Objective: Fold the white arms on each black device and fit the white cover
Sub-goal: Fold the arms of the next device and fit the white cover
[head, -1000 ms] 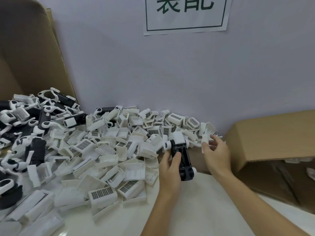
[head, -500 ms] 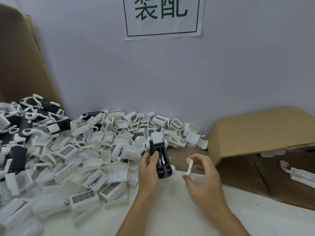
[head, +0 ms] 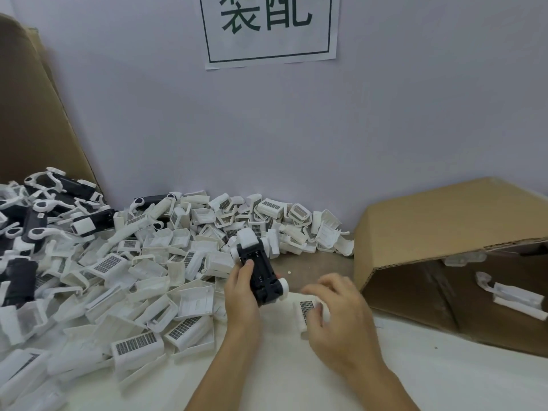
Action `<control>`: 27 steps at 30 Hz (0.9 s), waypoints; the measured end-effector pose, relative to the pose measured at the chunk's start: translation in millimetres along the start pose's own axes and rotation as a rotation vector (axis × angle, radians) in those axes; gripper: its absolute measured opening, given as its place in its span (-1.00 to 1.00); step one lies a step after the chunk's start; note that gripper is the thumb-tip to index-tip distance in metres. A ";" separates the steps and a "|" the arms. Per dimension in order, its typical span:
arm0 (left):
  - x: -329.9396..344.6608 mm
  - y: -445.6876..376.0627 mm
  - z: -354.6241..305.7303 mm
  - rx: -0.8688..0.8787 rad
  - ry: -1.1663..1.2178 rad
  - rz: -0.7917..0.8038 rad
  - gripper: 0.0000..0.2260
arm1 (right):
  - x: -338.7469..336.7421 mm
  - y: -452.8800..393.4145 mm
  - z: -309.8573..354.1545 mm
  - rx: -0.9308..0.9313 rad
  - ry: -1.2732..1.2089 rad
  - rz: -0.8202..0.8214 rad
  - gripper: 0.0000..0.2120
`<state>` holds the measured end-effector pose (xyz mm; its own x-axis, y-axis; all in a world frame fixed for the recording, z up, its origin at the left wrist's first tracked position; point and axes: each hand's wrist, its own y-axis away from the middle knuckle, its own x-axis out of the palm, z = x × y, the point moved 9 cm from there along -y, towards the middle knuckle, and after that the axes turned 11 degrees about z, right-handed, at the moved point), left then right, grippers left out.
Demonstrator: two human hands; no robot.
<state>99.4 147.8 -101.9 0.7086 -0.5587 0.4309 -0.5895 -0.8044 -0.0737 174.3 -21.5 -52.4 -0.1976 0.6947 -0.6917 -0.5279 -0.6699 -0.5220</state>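
My left hand (head: 240, 295) grips a black device (head: 260, 269) with white ends, held tilted above the table, its open underside facing up. To its right, my right hand (head: 338, 318) holds a white cover (head: 307, 310) with a dark grille, fingers curled round it; the hand is blurred. The cover sits just below and right of the device, apart from it. A large heap of loose white covers (head: 166, 271) fills the table's left and middle. More black devices with unfolded white arms (head: 59, 209) lie at the far left.
A cardboard box (head: 439, 241) lies on its side at the right, with a finished white unit (head: 516, 298) inside. Another cardboard sheet (head: 32, 120) leans at the left. A paper sign (head: 269, 28) hangs on the wall behind. The white table (head: 296, 378) shows in front.
My right hand picked a white cover from the heap near the wall and brought it down and toward me, beside the device. My left hand kept hold of the device.
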 end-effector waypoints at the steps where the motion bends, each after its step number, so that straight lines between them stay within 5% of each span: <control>1: -0.5 -0.2 0.0 0.003 -0.009 -0.001 -0.79 | -1.6 0.7 2.0 0.059 0.100 -0.027 -0.70; 7: 4.2 2.1 -3.5 0.018 -0.057 0.028 -0.80 | 40.6 9.2 -17.2 0.391 0.253 0.290 -0.54; 11: 16.2 5.6 -5.5 0.012 -0.077 0.118 -0.78 | 23.8 7.0 -35.1 0.444 -0.116 0.066 -0.44; 15: 34.1 11.3 -4.4 0.027 -0.136 0.265 -0.80 | 5.9 7.3 -33.9 0.334 -0.491 -0.193 -0.63; 20: 58.5 20.1 1.0 0.098 -0.349 0.428 -0.80 | -1.2 7.0 -25.4 0.188 -0.517 -0.278 -0.60; 27: 56.9 20.3 18.8 -0.019 -0.274 0.392 -0.65 | 1.0 3.0 -22.7 0.160 -0.460 -0.267 -0.64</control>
<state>134.9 95.9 -95.8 0.5059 -0.8541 0.1211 -0.8379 -0.5199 -0.1662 191.2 -28.7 -66.0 -0.3616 0.9015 -0.2378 -0.7206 -0.4321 -0.5423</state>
